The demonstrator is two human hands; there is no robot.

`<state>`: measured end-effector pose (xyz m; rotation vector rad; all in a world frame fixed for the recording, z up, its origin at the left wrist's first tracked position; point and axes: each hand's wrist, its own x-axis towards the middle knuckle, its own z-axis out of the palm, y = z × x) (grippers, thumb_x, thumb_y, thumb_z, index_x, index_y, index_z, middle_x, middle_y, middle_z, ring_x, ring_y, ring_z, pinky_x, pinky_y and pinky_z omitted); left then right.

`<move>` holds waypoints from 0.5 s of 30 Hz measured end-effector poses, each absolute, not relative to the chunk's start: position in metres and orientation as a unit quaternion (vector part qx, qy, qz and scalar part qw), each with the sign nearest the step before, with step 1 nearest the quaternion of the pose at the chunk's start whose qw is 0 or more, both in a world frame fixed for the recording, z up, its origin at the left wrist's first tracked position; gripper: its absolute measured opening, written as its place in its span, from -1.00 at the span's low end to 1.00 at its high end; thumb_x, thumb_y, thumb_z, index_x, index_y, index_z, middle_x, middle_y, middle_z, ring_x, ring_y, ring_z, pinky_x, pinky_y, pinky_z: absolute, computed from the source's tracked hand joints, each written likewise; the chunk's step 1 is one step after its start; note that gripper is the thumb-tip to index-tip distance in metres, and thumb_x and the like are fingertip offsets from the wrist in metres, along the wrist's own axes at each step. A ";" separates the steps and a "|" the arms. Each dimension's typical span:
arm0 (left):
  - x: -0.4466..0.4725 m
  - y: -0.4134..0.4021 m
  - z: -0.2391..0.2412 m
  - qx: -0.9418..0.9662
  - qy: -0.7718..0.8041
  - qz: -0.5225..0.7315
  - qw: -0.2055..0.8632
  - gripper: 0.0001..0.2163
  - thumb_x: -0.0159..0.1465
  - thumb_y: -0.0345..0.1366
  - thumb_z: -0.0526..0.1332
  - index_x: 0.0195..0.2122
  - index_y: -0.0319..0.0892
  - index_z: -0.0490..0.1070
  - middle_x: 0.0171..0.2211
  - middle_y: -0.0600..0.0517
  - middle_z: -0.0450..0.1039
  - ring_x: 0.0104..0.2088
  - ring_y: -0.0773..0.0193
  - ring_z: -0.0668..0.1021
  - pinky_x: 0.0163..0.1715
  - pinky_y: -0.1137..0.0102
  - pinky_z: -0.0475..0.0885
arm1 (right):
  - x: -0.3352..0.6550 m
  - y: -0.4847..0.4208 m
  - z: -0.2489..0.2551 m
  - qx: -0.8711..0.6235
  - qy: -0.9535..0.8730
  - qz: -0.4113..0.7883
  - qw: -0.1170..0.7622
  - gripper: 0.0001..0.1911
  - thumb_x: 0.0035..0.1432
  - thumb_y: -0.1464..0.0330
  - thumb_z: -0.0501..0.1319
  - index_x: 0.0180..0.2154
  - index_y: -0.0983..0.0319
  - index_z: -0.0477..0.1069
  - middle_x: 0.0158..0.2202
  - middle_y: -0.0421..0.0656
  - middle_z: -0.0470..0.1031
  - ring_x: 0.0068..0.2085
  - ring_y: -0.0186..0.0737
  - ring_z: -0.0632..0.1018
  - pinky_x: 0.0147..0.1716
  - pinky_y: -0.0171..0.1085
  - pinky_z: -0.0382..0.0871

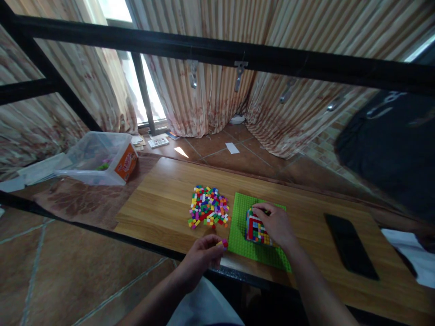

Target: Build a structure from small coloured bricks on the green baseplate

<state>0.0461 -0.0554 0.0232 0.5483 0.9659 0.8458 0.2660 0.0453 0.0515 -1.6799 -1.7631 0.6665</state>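
Observation:
A green baseplate [243,235] lies on the wooden table [163,190], with a square build of small coloured bricks [254,228] standing on it. My right hand [277,222] rests on that build, fingers curled over its top and right side. My left hand [204,254] hovers at the table's near edge, just left of the baseplate, pinching a few small bricks [222,244], one yellow and one pink. A loose pile of coloured bricks [208,212] lies on the table left of the baseplate, a little beyond my left hand.
A black phone [350,246] lies flat at the table's right. A clear plastic tub [98,158] with an orange label sits at the far left. A black metal frame bar [217,50] crosses overhead. White paper [413,256] lies at the right edge.

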 end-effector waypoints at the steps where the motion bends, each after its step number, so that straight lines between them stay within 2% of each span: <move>1: 0.046 -0.056 0.023 0.253 0.444 0.390 0.766 -0.68 0.07 -0.09 0.38 -0.37 -0.23 0.38 -0.60 0.16 0.27 -0.63 0.52 0.29 -0.59 0.55 0.16 | 0.266 0.046 0.052 -0.635 -0.668 0.252 0.295 -0.75 0.08 0.19 0.16 -0.38 0.15 0.55 -0.29 -0.15 0.59 -0.26 -0.15 0.55 -0.16 -0.15 0.35; 8: 0.047 -0.056 0.022 0.258 0.445 0.394 0.762 -0.68 0.08 -0.07 0.37 -0.37 -0.23 0.39 -0.58 0.16 0.27 -0.64 0.52 0.30 -0.59 0.54 0.17 | 0.269 0.052 0.054 -0.621 -0.697 0.253 0.252 -0.75 0.10 0.20 0.14 -0.36 0.14 0.55 -0.29 -0.16 0.60 -0.25 -0.16 0.56 -0.18 -0.17 0.35; 15: 0.047 -0.056 0.021 0.256 0.445 0.399 0.760 -0.67 0.05 -0.07 0.39 -0.37 -0.22 0.40 -0.59 0.15 0.29 -0.64 0.50 0.31 -0.60 0.53 0.17 | 0.267 0.050 0.053 -0.604 -0.711 0.236 0.273 -0.75 0.10 0.20 0.13 -0.38 0.13 0.55 -0.30 -0.17 0.60 -0.26 -0.17 0.56 -0.19 -0.21 0.37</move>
